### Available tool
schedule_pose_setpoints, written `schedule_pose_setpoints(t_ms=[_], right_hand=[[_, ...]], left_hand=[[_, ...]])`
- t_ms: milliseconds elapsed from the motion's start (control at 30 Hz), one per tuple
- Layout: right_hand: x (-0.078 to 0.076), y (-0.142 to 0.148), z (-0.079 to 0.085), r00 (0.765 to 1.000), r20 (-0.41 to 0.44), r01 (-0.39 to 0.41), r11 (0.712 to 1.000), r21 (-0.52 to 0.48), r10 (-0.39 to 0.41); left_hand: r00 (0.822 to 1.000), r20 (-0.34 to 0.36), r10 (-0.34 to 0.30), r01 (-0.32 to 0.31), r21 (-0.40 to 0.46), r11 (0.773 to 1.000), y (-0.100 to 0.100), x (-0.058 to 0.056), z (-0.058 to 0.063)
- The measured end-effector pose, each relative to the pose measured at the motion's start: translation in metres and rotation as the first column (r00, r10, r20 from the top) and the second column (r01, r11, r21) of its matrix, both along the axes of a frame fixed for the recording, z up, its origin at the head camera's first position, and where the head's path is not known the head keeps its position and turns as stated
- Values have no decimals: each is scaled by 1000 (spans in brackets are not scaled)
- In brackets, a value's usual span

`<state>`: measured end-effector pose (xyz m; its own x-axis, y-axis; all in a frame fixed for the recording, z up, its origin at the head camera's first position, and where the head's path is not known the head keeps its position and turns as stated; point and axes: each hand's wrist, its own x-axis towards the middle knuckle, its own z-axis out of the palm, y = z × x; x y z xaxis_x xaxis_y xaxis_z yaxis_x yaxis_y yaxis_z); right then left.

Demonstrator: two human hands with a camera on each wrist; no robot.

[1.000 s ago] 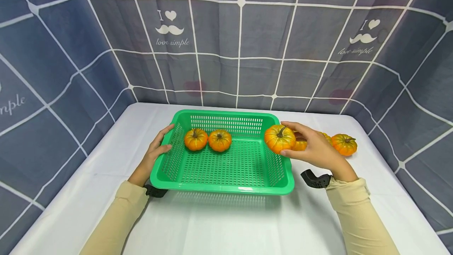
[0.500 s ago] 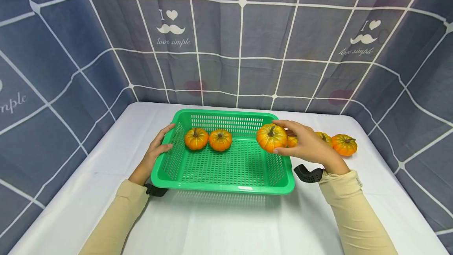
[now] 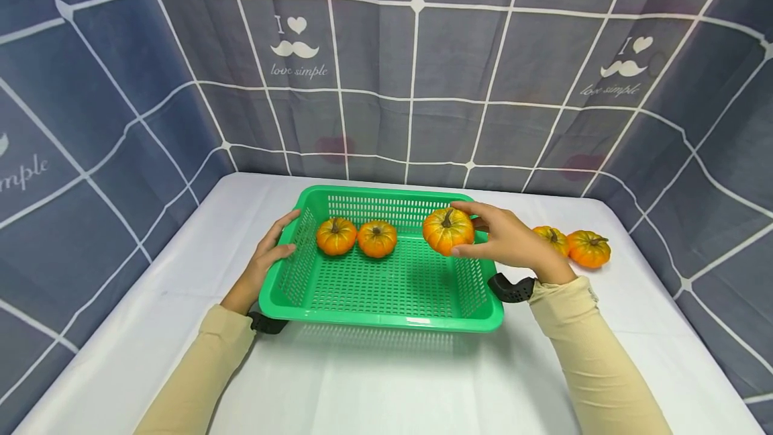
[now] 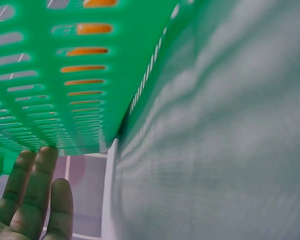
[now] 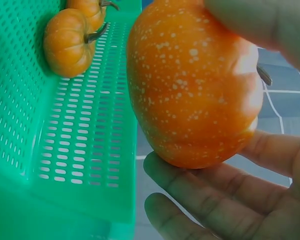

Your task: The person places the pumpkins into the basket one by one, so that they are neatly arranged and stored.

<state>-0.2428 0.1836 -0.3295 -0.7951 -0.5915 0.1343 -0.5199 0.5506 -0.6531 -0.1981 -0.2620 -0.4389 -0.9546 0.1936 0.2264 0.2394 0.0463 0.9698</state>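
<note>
My right hand [image 3: 504, 237] pinches a small orange pumpkin [image 3: 448, 230] between thumb and fingers, over the right part of a green perforated basket [image 3: 380, 319]. In the right wrist view its speckled underside faces the camera, with fingers under and beside it. Two more small pumpkins, a left one [image 3: 336, 236] and a right one [image 3: 377, 239], sit side by side in the basket's back left. At the basket's left side, my left hand [image 3: 266, 257] rests its thumb on the rim. The left wrist view has its fingers [image 4: 35, 190] straight, tips at the basket's outer wall.
On the white-covered table [image 3: 652, 327], two further small pumpkins, a nearer one [image 3: 552, 239] and an outer one [image 3: 589, 249], lie right of the basket, partly behind the right hand. A grey-blue curtain [image 3: 459, 52] with white lines surrounds the table's back and sides.
My right hand has carried its pumpkin leftward, from the basket's right rim to inside its outline. An orange patch once showing between the fingers is hidden now. The left hand keeps its place.
</note>
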Motion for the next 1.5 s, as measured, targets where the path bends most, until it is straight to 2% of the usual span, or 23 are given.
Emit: schedule_pose_setpoints(t_ms=[467, 733, 1100, 1300, 1500], right_hand=[[-15, -21, -5, 996, 83, 31, 999, 41, -34], [-29, -34, -5, 998, 56, 5, 991, 131, -13], [-47, -47, -13, 998, 68, -13, 966, 258, -5], [-55, -51, -18, 994, 106, -11, 948, 319, -24], [-61, -58, -19, 988, 149, -23, 920, 392, -39]], left_hand=[[1000, 7, -15, 15, 24, 1000, 1, -1, 2], [1000, -6, -5, 5, -1, 1000, 0, -1, 2], [1000, -11, 1, -1, -19, 1000, 0, 0, 2], [1000, -13, -2, 2, -4, 1000, 1, 0, 1], [1000, -29, 12, -13, -28, 1000, 0, 0, -1]])
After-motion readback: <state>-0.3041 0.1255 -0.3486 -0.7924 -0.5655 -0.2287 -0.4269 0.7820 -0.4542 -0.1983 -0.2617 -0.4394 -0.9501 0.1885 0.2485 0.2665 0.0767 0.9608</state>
